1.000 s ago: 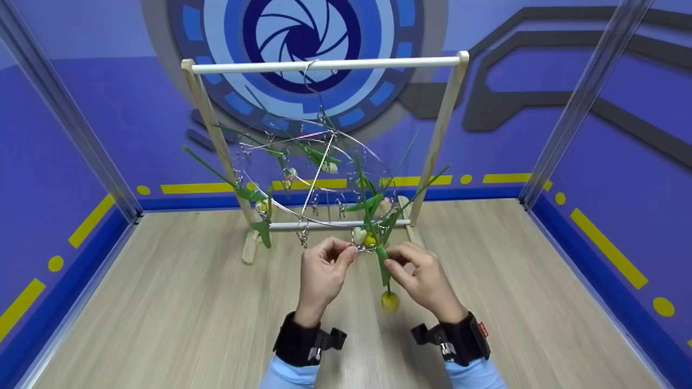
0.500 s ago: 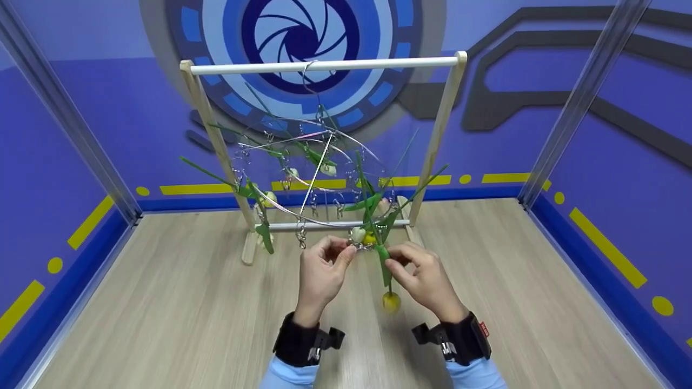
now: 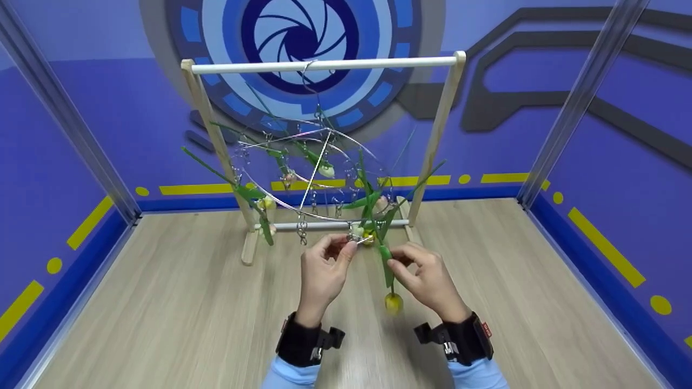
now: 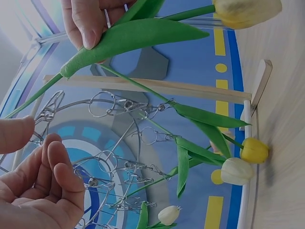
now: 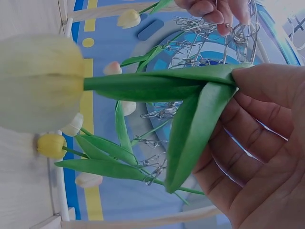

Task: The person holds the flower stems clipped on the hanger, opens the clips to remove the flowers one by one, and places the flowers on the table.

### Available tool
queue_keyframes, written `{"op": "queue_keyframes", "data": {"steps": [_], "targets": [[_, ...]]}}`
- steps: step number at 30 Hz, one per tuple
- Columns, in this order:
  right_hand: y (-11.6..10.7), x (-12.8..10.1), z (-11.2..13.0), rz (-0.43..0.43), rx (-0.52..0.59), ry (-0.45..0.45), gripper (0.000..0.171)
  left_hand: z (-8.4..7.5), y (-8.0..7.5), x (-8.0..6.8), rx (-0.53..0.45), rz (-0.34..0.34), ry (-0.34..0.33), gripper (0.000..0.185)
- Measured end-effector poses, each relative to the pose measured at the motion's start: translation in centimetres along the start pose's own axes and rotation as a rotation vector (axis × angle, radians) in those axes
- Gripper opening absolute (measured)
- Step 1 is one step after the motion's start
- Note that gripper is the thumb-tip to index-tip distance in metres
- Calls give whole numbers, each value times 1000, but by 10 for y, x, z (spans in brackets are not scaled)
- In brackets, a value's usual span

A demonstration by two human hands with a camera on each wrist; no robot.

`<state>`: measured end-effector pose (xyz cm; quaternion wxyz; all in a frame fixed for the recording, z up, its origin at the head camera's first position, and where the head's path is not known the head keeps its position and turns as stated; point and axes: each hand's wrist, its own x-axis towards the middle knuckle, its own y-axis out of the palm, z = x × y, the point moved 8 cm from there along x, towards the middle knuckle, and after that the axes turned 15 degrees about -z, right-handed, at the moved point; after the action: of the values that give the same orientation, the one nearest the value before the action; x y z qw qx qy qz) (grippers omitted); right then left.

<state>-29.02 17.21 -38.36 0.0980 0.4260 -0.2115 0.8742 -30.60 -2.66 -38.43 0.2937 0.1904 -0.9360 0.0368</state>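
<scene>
My left hand [image 3: 324, 275] pinches a wire clip [image 4: 47, 112] at the near rim of a round hanger [image 3: 275, 204]. In my right hand [image 3: 430, 278] is a pale yellow tulip [image 3: 393, 303], gripped with thumb and fingers where its green leaves [image 5: 190, 129] meet the stem. Its bloom hangs downward, and the stem rises past the clip; whether stem and clip touch I cannot tell. Just beyond the hands, a yellow tulip [image 4: 254, 150] and a white tulip [image 4: 237, 171] hang upside down from other clips.
The hanger's hook hangs on the white bar [image 3: 378, 64] of a wooden rack [image 3: 446, 124]. More tulips [image 3: 266, 203] hang at its left and back, stems sticking outward. Some clips [image 3: 303, 232] bear no flower. A patterned wall stands behind the wooden tabletop [image 3: 178, 302].
My right hand and the tulip have shifted slightly right. The clip piece at my left fingertips now tilts up to the right. The hanging flowers sway a little.
</scene>
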Motion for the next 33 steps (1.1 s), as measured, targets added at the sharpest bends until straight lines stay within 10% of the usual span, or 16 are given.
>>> {"op": "queue_keyframes", "data": {"steps": [17,33], "targets": [[-8,-1,5,-2,-29,-1,15,1,2,-7,149,26,53,21],[-29,-10,3,27,-83,3,17,-22,-13,-23,431,9,367,37]]}}
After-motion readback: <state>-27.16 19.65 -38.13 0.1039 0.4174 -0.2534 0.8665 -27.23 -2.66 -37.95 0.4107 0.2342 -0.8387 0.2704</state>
